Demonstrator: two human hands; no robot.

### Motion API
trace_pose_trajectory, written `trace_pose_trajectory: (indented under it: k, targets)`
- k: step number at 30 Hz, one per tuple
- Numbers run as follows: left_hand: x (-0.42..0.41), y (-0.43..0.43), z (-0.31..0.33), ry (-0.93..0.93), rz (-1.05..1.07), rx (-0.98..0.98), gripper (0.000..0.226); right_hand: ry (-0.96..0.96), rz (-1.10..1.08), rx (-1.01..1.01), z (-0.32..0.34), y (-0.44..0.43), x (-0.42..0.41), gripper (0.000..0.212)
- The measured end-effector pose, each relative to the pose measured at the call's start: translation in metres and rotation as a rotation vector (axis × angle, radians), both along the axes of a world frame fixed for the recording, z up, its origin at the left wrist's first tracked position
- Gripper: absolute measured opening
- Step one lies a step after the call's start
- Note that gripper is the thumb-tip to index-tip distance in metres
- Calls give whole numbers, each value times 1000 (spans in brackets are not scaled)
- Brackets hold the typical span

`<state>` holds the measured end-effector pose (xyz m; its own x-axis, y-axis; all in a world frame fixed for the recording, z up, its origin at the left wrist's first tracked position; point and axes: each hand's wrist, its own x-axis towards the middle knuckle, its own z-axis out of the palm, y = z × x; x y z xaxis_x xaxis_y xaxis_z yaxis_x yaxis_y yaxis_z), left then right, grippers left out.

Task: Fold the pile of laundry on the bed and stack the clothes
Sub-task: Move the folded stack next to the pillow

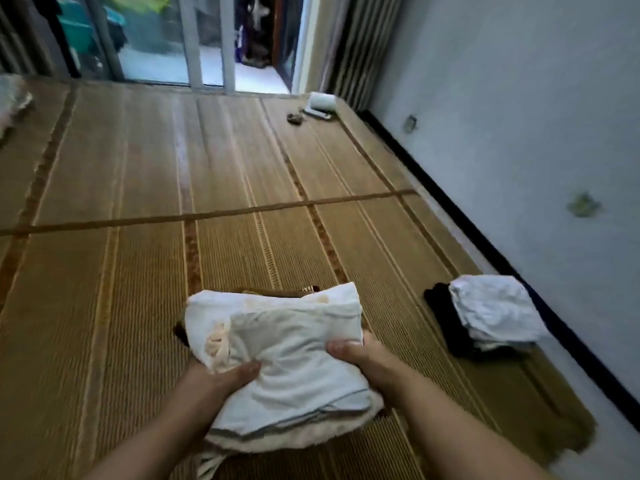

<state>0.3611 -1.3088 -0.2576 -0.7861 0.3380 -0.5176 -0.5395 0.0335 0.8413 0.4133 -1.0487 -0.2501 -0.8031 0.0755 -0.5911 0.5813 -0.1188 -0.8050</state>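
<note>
A bundle of folded white clothes (pixel 277 344) sits low in the middle of the view, above the straw-mat bed (pixel 138 202). My left hand (pixel 225 375) grips its left side with the thumb on top. My right hand (pixel 363 358) grips its right side. A brown garment (pixel 277 291) peeks out under the far edge of the bundle. To the right, near the wall, lies a small stack (pixel 485 320): a folded white garment on top of black ones.
A white roll (pixel 322 102), a remote-like object and a small dark item (pixel 295 118) lie at the bed's far right corner. The wall (pixel 519 133) runs along the right. Glass sliding doors (pixel 173 39) stand beyond the bed. Bedding (pixel 12 98) shows at far left.
</note>
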Motion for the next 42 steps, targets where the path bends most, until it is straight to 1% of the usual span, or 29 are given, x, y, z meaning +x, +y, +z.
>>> trace_pose_trajectory:
  k: [2,3,5,6,7,8,11,13,14,16,17,18,20,21,24,27,28,30,31,32,33,34,36,37,38,39,40,41,42]
  targets:
    - [7,44,10,4,-56,17,109,-3,-80,4,15,38,25,79]
    - [13,74,17,12,-81,22,110,1,-123,10,24,62,40,74]
    - [27,130,19,20,-125,46,104,32,-183,2,33,109,67,46]
    - [35,156,19,19,-149,61,96,48,-202,7,34,133,80,39]
    - [42,181,16,18,-163,65,87,42,-222,12,37,155,92,38]
    - [51,211,13,9,-179,73,81,35,-238,18,35,182,108,41]
    - [80,293,-2,-36,-215,48,74,-22,-278,58,27,258,147,51]
    - [103,342,-14,-45,-253,40,79,-67,-280,54,21,304,173,61]
    - [115,365,-20,-56,-260,45,82,-77,-280,57,16,329,185,61]
    - [139,409,-38,-107,-236,75,81,-126,-310,66,5,376,207,44]
    - [151,425,-46,-144,-232,71,84,-160,-314,77,-2,395,215,43]
    - [163,445,-55,-181,-230,79,94,-190,-297,86,-13,420,225,55]
    - [183,478,-75,-243,-226,102,115,-268,-274,117,-31,460,239,86]
    - [191,491,-81,-261,-221,117,120,-287,-260,124,-38,475,243,93]
    - [211,527,-99,-272,-193,141,114,-313,-205,145,-61,513,248,94]
    - [225,549,-113,-272,-200,130,121,-306,-174,148,-80,536,250,94]
    - [227,554,-118,-271,-208,124,117,-303,-164,155,-84,541,249,94]
    - [227,564,-124,-294,-203,59,99,-296,-171,154,-93,547,244,90]
    - [224,569,-129,-290,-182,-4,92,-286,-174,145,-97,550,241,90]
    - [220,573,-133,-259,-164,-72,91,-285,-177,155,-103,553,237,92]
    - [217,576,-137,-221,-157,-155,95,-290,-181,185,-112,555,234,96]
    - [213,581,-140,-185,-151,-241,104,-300,-179,235,-118,555,231,99]
    - [206,589,-141,-143,-187,-472,125,-311,-176,374,-128,553,229,105]
    - [204,592,-138,-94,-219,-606,132,-319,-177,451,-130,551,229,114]
    - [203,594,-136,-6,-270,-726,135,-337,-164,544,-130,546,230,124]
    - [202,596,-134,102,-329,-813,137,-359,-129,687,-129,542,231,130]
    - [200,598,-131,215,-392,-860,137,-384,-113,864,-125,536,233,128]
    - [197,600,-130,327,-454,-872,136,-345,-116,1088,-124,532,237,119]
    - [195,601,-129,450,-511,-867,133,-235,-107,1325,-123,530,240,105]
